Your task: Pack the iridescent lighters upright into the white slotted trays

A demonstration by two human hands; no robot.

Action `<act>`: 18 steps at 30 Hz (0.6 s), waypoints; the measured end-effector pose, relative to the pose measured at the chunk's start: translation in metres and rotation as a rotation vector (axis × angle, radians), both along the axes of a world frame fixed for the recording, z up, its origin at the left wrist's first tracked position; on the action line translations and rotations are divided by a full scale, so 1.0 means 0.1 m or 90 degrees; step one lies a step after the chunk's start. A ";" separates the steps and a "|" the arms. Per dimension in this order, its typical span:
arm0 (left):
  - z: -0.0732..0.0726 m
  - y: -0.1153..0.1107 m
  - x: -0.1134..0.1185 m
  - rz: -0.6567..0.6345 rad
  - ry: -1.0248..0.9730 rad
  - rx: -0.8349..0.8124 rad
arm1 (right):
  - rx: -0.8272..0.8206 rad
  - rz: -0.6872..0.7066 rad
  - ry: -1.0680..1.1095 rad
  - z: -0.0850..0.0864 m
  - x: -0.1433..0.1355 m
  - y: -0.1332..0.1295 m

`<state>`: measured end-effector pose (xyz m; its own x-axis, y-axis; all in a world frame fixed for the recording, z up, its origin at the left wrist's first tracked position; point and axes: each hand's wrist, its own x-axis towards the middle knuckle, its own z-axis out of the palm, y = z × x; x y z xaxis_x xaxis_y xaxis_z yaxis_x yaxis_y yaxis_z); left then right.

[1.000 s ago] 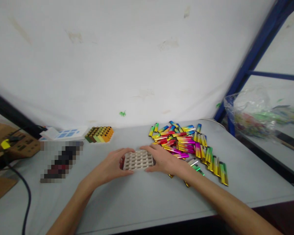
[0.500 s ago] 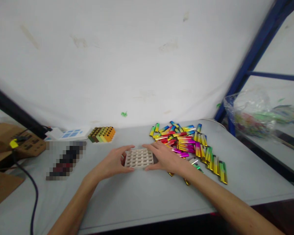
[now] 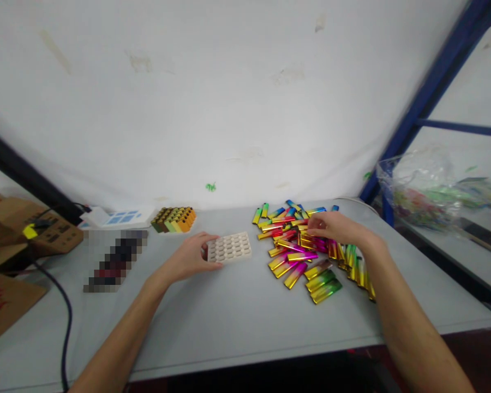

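Tray [image 3: 230,247] lies on the bench [image 3: 229,327] below frame centre, the left hand [image 3: 193,254] clasping its left end with curled fingers. Right of centre, the right hand [image 3: 339,226] is at the tubes [image 3: 301,256]; I cannot tell whether its fingers pinch one.

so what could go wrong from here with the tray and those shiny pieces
The left hand grips the white tray only at its left end, so a bump on the free end might swing it round.

The shiny pieces overlap in a loose heap under the right hand, so moving one could drag or scatter its neighbours.
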<state>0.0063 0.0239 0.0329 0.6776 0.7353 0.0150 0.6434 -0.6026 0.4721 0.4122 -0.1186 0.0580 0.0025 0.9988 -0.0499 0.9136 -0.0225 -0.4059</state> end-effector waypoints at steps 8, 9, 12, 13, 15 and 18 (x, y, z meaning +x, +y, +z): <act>0.09 0.19 0.23 -0.057 0.082 0.046 | -0.176 0.045 0.106 0.03 0.06 -0.15; 0.10 0.21 0.24 -0.067 0.087 0.049 | -0.170 0.039 0.084 0.03 0.03 -0.14; 0.09 0.26 0.25 -0.086 0.085 0.049 | -0.165 0.029 0.003 0.01 -0.07 -0.08; 0.07 0.26 0.25 -0.083 0.078 0.046 | -0.162 0.032 -0.022 0.00 -0.09 -0.06; 0.02 0.26 0.22 -0.071 0.055 0.039 | -0.158 0.043 -0.054 -0.03 -0.12 -0.04; -0.05 0.23 0.18 -0.060 0.005 0.024 | -0.148 0.055 -0.057 -0.04 -0.10 -0.05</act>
<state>0.0244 0.0467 0.0281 0.7435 0.6678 0.0355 0.5873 -0.6775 0.4428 0.4022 -0.1237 0.0542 -0.0673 0.9573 -0.2810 0.9482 -0.0262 -0.3165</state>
